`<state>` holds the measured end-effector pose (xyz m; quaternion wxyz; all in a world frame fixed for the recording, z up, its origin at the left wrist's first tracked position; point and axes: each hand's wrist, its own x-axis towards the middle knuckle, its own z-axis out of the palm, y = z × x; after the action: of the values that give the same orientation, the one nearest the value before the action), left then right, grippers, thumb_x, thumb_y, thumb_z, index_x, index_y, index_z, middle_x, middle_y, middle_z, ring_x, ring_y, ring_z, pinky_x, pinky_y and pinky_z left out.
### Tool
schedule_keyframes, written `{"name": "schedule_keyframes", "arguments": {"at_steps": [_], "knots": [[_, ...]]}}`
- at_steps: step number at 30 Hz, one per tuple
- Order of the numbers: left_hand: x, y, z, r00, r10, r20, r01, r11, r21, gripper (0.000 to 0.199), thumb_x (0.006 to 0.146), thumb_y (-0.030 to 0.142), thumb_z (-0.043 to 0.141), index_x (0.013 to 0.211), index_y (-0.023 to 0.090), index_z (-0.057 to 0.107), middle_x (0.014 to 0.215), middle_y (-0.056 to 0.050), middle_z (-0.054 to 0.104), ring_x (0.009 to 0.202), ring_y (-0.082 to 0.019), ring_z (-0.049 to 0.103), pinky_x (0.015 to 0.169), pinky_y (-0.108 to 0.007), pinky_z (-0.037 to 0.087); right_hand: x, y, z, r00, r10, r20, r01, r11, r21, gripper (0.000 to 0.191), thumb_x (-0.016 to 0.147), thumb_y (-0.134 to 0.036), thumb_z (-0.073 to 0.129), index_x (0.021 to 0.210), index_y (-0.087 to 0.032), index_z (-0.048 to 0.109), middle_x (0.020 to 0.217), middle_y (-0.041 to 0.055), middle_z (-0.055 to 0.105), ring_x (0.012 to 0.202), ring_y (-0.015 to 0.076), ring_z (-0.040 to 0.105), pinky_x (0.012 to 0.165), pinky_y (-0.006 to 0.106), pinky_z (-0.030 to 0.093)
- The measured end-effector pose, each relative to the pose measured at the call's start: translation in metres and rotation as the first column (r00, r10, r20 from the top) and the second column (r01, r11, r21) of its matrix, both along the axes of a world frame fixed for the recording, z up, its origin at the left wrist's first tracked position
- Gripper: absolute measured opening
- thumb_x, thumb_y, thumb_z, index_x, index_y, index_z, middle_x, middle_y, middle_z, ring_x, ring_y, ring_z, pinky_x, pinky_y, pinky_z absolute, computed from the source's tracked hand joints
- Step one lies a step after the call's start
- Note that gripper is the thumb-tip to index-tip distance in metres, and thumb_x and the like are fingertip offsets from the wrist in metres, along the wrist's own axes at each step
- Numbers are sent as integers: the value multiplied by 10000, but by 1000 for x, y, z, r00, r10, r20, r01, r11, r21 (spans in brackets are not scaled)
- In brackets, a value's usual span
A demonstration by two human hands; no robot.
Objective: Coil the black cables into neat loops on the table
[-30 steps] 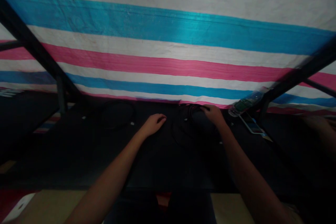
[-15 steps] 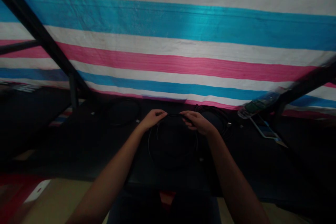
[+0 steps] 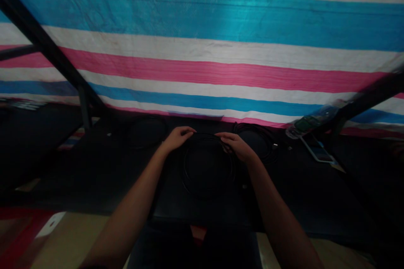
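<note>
Head camera view: the left hand (image 3: 179,138) and the right hand (image 3: 236,145) each pinch the upper arc of a looped black cable (image 3: 185,172), fingertips a little apart, with the loop hanging toward the person above the dark bench (image 3: 104,176) or resting on it (the dimness hides which). Just beyond the right hand lies a coiled cable bundle (image 3: 257,128) with a pale connector (image 3: 275,146); left of the left hand is another cable coil (image 3: 165,126), faint against the black surface. Farther right, a clear plastic bottle (image 3: 311,122) leans near a phone-like device (image 3: 318,151), before a striped sheet (image 3: 202,71).
</note>
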<state>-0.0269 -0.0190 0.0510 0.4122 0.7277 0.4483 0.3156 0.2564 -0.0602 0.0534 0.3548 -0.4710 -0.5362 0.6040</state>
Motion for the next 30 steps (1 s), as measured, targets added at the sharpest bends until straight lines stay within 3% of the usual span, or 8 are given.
{"name": "schedule_keyframes", "arguments": {"at_steps": [4, 7, 11, 13, 17, 19, 23, 30], "knots": [[-11, -3, 10, 1000, 7, -20, -10, 989, -151, 299, 864, 403, 607, 984, 172, 754, 845, -41, 711, 683, -138, 593, 599, -238, 459, 7, 1, 0, 999, 41, 5, -41, 999, -30, 416, 775, -355, 717, 1130, -138, 715, 642, -28, 518, 496, 62, 370, 443, 211, 259], [-21, -6, 14, 991, -127, -49, 105, 942, -320, 345, 788, 483, 698, 924, 176, 778, 639, -3, 618, 518, -89, 450, 470, -206, 321, 12, 0, 1, 979, 193, 58, -185, 976, -118, 390, 756, -323, 727, 1083, -111, 743, 596, -33, 509, 450, 45, 353, 416, 200, 220], [-27, -11, 17, 922, -387, 0, 323, 769, -552, 352, 688, 486, 792, 820, 160, 785, 495, 38, 461, 444, -63, 321, 424, -210, 207, 10, -5, 0, 857, 515, -14, -493, 811, -316, 339, 731, -288, 729, 1014, -102, 752, 541, -39, 515, 386, 30, 305, 377, 186, 182], [-27, -11, 18, 915, -402, 26, 343, 745, -571, 347, 686, 479, 795, 821, 159, 787, 490, 40, 454, 443, -62, 322, 425, -209, 210, 5, -6, -1, 844, 535, -46, -517, 787, -337, 320, 734, -310, 730, 985, -112, 743, 527, -51, 499, 372, 26, 286, 364, 178, 171], [-22, -7, 16, 975, -223, -6, 204, 902, -380, 351, 752, 469, 736, 928, 172, 793, 582, 2, 589, 506, -90, 456, 474, -211, 330, -3, -3, -4, 960, 281, 8, -274, 941, -198, 313, 758, -380, 729, 953, -138, 699, 577, -58, 478, 400, 30, 328, 368, 174, 186], [-18, -5, 12, 977, -208, -51, 181, 931, -318, 362, 778, 454, 706, 984, 168, 788, 597, -8, 621, 519, -107, 496, 493, -222, 370, -4, 0, -6, 987, 159, 33, -154, 981, -118, 334, 761, -406, 726, 952, -136, 682, 589, -62, 457, 425, 38, 347, 384, 182, 215], [-7, -7, 4, 969, -221, -108, 191, 953, -237, 357, 840, 385, 640, 1107, 180, 757, 700, -33, 691, 573, -140, 567, 558, -257, 442, -6, 3, -10, 995, 63, 82, -65, 998, 19, 333, 770, -405, 711, 964, -138, 668, 590, -67, 444, 462, 61, 399, 432, 206, 308], [20, -21, 3, 913, -140, -383, 227, 954, 193, 327, 907, 254, 550, 1168, 238, 745, 968, -86, 731, 857, -220, 658, 820, -317, 473, -17, 3, -12, 980, -2, 197, -35, 982, 185, 219, 748, -322, 695, 885, -153, 675, 726, -6, 596, 555, 90, 483, 499, 229, 366]]}}
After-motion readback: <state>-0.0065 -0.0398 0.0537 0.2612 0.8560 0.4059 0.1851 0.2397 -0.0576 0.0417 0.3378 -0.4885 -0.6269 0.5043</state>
